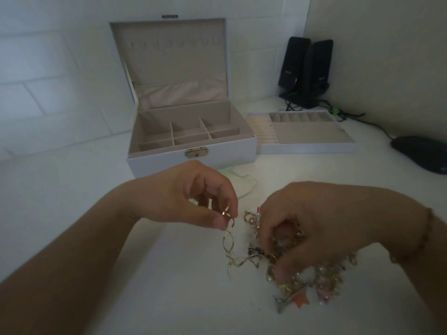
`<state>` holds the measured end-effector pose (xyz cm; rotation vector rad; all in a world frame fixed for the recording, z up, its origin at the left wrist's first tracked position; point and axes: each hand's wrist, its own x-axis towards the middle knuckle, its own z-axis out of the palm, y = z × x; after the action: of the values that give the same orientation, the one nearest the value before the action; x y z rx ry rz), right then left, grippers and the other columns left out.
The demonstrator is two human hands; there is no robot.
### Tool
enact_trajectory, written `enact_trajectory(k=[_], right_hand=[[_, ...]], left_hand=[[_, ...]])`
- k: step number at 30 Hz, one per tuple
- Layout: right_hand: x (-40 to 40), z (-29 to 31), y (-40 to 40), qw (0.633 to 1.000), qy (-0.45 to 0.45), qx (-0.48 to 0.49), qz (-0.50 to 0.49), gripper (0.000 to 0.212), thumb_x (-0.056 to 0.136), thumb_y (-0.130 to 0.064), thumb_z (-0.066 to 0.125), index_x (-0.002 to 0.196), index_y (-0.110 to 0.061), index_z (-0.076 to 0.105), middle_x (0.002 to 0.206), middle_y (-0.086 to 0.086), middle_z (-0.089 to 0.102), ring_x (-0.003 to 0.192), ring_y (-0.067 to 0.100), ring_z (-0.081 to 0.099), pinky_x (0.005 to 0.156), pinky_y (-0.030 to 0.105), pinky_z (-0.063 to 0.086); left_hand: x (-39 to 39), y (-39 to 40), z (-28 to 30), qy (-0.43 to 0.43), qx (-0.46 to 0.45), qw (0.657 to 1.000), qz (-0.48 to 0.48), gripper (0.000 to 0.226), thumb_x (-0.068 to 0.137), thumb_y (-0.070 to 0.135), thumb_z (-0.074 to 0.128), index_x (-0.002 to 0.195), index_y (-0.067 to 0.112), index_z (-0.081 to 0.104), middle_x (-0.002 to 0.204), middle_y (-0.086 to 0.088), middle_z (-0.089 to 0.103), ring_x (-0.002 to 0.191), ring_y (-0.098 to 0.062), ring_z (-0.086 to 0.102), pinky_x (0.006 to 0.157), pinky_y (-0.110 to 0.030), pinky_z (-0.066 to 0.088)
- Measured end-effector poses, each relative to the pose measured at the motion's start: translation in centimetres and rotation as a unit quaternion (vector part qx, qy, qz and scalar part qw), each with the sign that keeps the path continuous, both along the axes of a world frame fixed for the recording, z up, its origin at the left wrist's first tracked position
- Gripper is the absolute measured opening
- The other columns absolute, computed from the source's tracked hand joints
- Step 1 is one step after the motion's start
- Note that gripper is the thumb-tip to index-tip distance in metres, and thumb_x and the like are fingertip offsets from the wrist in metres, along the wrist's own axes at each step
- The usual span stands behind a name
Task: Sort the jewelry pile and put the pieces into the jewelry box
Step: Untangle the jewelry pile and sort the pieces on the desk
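Note:
A tangled jewelry pile (312, 279) of gold chains, rings and coloured clips lies on the white table at the lower right. My left hand (193, 197) pinches one end of a gold link chain (229, 247) and lifts it; the rest of the chain trails down into the pile. My right hand (314, 223) rests on the pile with curled fingers gripping several pieces. The white jewelry box (193, 155) stands open behind my hands, its beige compartments bare.
The box's removable tray (307, 147) sits to the right of the box. Two black speakers (306, 71) with cables stand in the back corner. A dark computer mouse (420, 153) lies at the far right. A thin pale cord (246, 187) lies before the box.

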<state>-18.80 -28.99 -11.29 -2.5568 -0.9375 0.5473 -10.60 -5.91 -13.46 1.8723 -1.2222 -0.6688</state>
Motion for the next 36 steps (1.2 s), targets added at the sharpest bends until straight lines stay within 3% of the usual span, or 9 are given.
enact_trajectory(k=[3,6,11,14,18,23,28,32,36], right_hand=[[-0.4,-1.1,1.1,0.996,-0.072,-0.051,0.027,0.032,0.076,-0.064,0.060,0.088,-0.035,0.066,0.081,-0.017,0.060,0.081,0.003,0.056,0.077,0.029,0.050],[-0.5,-1.3,1.2,0.992,-0.113,-0.042,0.044,0.017,0.083,-0.049,0.060,0.088,-0.034,0.066,0.074,-0.021,0.055,0.079,0.002,0.054,0.076,0.024,0.049],[0.3,-0.1,-0.1,0.988,-0.113,0.102,0.008,0.010,0.084,-0.042,0.068,0.084,-0.032,0.070,0.075,-0.014,0.057,0.076,0.011,0.057,0.067,0.021,0.046],[0.7,0.1,-1.0,0.980,-0.120,0.160,-0.002,0.006,0.081,-0.040,0.071,0.081,-0.034,0.069,0.085,-0.017,0.056,0.084,0.006,0.057,0.071,0.013,0.040],[0.8,0.2,-1.5,0.988,-0.045,0.147,0.015,0.008,0.080,-0.033,0.074,0.084,-0.026,0.074,0.095,-0.015,0.065,0.092,0.010,0.063,0.079,0.020,0.047],[0.8,-0.2,-1.3,0.995,-0.015,0.088,-0.039,0.014,0.082,-0.044,0.066,0.084,-0.031,0.072,0.076,-0.017,0.069,0.073,0.008,0.066,0.066,0.018,0.047],[0.8,0.3,-1.2,0.993,0.004,0.090,-0.072,0.024,0.089,-0.048,0.054,0.081,-0.029,0.065,0.067,-0.011,0.071,0.052,0.014,0.059,0.053,0.026,0.047],[0.7,0.2,-1.0,0.992,0.022,0.085,-0.095,0.020,0.093,-0.040,0.052,0.078,-0.032,0.061,0.066,-0.008,0.071,0.051,0.011,0.059,0.055,0.025,0.047],[0.5,0.8,-0.8,0.981,0.047,0.123,-0.139,0.018,0.095,-0.030,0.052,0.084,-0.022,0.065,0.065,0.000,0.072,0.049,0.025,0.060,0.051,0.026,0.049]], left_hand=[[0.1,0.0,-0.1,0.004,-0.003,1.000,0.000,0.014,0.083,0.019,0.074,0.095,0.015,0.072,0.087,-0.005,0.074,0.073,-0.016,0.066,0.066,-0.028,0.049],[0.3,0.1,-0.2,0.017,-0.021,1.000,0.001,0.016,0.082,0.019,0.075,0.097,0.015,0.072,0.089,-0.005,0.075,0.075,-0.020,0.067,0.068,-0.031,0.050],[0.5,0.1,-0.2,0.124,-0.115,0.985,0.032,0.030,0.082,0.034,0.077,0.102,0.013,0.070,0.085,-0.022,0.072,0.066,-0.024,0.068,0.063,-0.032,0.050],[0.4,-0.1,-0.2,0.143,-0.152,0.977,0.041,0.027,0.082,0.036,0.076,0.100,0.016,0.070,0.082,-0.015,0.073,0.062,-0.021,0.068,0.057,-0.025,0.050],[0.4,-0.2,-0.1,0.155,-0.170,0.971,0.062,0.027,0.080,0.039,0.078,0.096,0.018,0.071,0.079,-0.008,0.073,0.061,-0.019,0.067,0.057,-0.024,0.050],[0.6,-0.1,-0.2,0.153,-0.164,0.971,0.085,0.016,0.081,0.025,0.071,0.096,0.017,0.071,0.078,-0.011,0.073,0.060,-0.021,0.066,0.057,-0.025,0.050],[0.8,-0.1,-0.4,0.140,-0.143,0.975,0.097,0.016,0.082,0.023,0.065,0.095,0.017,0.071,0.079,-0.013,0.073,0.061,-0.022,0.066,0.057,-0.027,0.049],[0.9,-0.2,-0.5,0.150,-0.131,0.976,0.082,0.017,0.084,0.020,0.060,0.097,0.015,0.070,0.083,-0.015,0.071,0.063,-0.025,0.063,0.059,-0.030,0.048],[0.3,-0.9,-0.6,0.188,-0.124,0.970,0.095,0.026,0.079,0.006,0.040,0.085,0.008,0.065,0.072,-0.015,0.055,0.055,-0.024,0.050,0.053,-0.030,0.037]])
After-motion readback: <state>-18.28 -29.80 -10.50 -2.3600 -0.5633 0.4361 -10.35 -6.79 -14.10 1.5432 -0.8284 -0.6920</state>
